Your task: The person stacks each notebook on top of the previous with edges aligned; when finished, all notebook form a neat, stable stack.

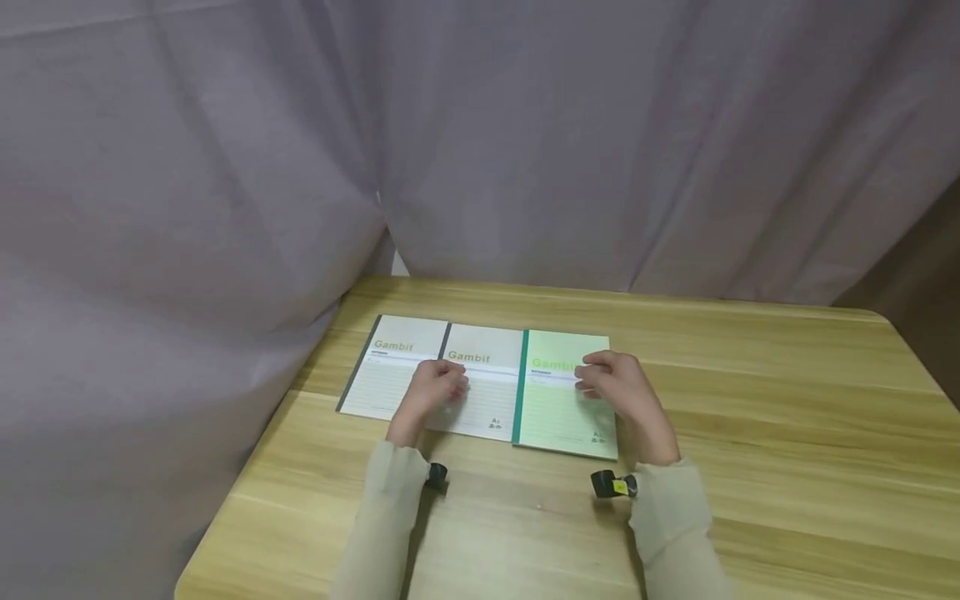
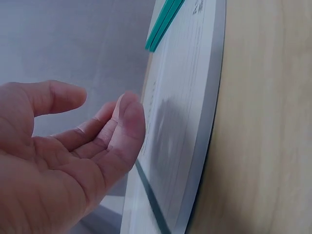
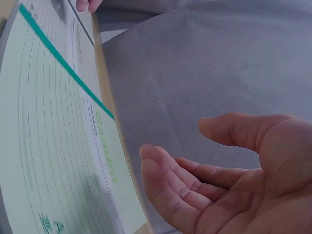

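Note:
Three "Gambit" notebooks lie side by side on the wooden table (image 1: 750,400). The left one (image 1: 386,371) and the middle one (image 1: 487,392) are white with dark spines. The right one (image 1: 562,404) is pale green with a teal spine. My left hand (image 1: 442,385) hovers over the middle notebook (image 2: 185,122), fingers loosely bent and holding nothing. My right hand (image 1: 603,379) is over the top of the green notebook (image 3: 48,146), its palm open and its fingers relaxed. Neither wrist view shows a firm touch on the covers.
A grey-purple cloth (image 1: 480,142) hangs behind the table and drapes down past its left side. The table's rounded far right corner (image 1: 877,317) is in view. Bare wood stretches to the right of the notebooks and along the near edge by my sleeves.

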The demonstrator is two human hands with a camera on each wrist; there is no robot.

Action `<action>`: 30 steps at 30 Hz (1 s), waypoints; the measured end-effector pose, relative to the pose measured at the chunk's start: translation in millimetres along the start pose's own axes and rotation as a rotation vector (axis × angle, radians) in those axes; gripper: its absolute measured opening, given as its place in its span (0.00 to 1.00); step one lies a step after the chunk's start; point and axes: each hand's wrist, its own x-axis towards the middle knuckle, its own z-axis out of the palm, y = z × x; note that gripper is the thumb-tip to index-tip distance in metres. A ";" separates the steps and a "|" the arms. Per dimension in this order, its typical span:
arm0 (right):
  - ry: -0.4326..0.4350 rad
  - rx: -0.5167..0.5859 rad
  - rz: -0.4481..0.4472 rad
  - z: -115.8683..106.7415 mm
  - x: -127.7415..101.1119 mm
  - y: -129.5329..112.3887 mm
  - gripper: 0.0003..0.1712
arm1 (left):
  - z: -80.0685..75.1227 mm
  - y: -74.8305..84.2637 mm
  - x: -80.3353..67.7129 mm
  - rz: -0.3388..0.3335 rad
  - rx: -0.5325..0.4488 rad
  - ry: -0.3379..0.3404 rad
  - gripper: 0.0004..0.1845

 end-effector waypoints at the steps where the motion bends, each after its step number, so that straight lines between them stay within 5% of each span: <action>1: -0.001 -0.003 -0.002 1.2 1.1 -0.6 0.27 | -1.4 -0.6 0.5 -0.005 0.000 0.008 0.14; 30: -0.081 0.125 -0.070 45.8 30.0 -14.2 0.29 | -59.0 -7.5 3.9 -0.037 -0.058 0.110 0.19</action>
